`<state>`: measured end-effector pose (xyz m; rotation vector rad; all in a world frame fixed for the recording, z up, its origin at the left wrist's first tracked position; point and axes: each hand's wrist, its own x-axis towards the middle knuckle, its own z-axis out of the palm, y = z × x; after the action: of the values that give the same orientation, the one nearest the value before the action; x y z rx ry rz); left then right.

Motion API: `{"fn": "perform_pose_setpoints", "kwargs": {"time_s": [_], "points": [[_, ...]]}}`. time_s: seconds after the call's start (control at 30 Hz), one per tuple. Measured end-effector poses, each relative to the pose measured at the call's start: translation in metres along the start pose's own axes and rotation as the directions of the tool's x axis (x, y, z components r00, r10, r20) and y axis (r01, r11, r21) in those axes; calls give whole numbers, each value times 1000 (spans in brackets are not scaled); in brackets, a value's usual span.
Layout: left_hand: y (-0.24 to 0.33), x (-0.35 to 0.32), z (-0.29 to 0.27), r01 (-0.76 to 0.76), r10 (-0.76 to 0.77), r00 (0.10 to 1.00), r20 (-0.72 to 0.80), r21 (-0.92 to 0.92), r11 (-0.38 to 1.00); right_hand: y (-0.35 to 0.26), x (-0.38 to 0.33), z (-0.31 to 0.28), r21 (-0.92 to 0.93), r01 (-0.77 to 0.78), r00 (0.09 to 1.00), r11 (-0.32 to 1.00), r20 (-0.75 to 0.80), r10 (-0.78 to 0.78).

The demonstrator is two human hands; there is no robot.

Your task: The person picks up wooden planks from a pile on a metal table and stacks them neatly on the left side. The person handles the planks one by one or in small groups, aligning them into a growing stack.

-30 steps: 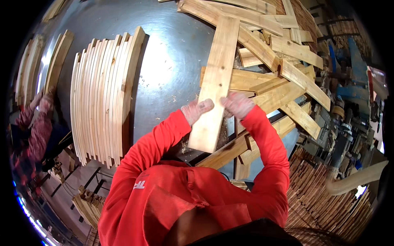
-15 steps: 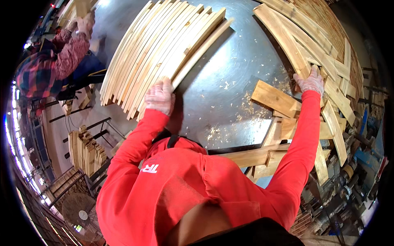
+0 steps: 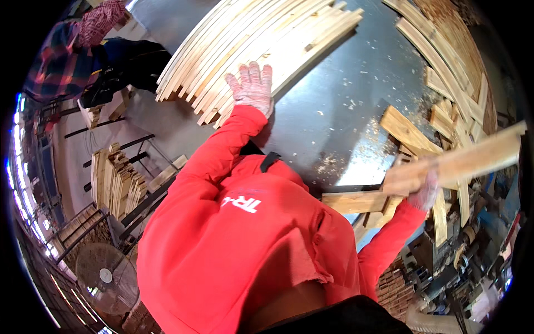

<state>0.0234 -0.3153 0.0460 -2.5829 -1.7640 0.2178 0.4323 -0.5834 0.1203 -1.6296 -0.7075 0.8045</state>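
My left hand [image 3: 251,89], in a pale work glove, lies with fingers spread on the near ends of a row of light wooden slats [image 3: 239,42]. The slats are lined up side by side on a smooth metal table [image 3: 317,119]. Out to the right, my gloved right hand [image 3: 425,192] is closed around a wooden board [image 3: 473,157], blurred a little by motion. That board slants up to the right, over other loose pieces. Beside it a shorter brown wood piece [image 3: 409,131] rests at the table's edge among wood chips.
Curved boards [image 3: 436,53] are heaped along the right side, with machinery [image 3: 473,245] below them. At upper left stands another person in a plaid shirt [image 3: 67,61]. A rack of cut wood [image 3: 114,181] and a round fan [image 3: 107,275] are at lower left.
My right hand has lifted a board from the right heap and swung it down toward me. My left hand has moved up and right, and its fingers now spread on the slats.
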Motion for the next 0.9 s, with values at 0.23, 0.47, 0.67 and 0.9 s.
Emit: {"fn": "perform_pose_setpoints", "kwargs": {"time_s": [0.23,0.47,0.67,0.9], "points": [[-44,70,15,-91,94,995,-23,98,991,96,-191,23,-162,80,763,984,-625,-165],[-110,120,53,72,-43,995,-93,329,941,54,-315,119,140,-211,-10,967,-990,141],[-95,87,-9,77,-110,992,69,373,925,134,-483,174,376,-603,-333,704,-920,206],[-40,113,-16,64,-79,996,28,367,928,253,-513,129,716,-602,-524,354,-688,501]]}}
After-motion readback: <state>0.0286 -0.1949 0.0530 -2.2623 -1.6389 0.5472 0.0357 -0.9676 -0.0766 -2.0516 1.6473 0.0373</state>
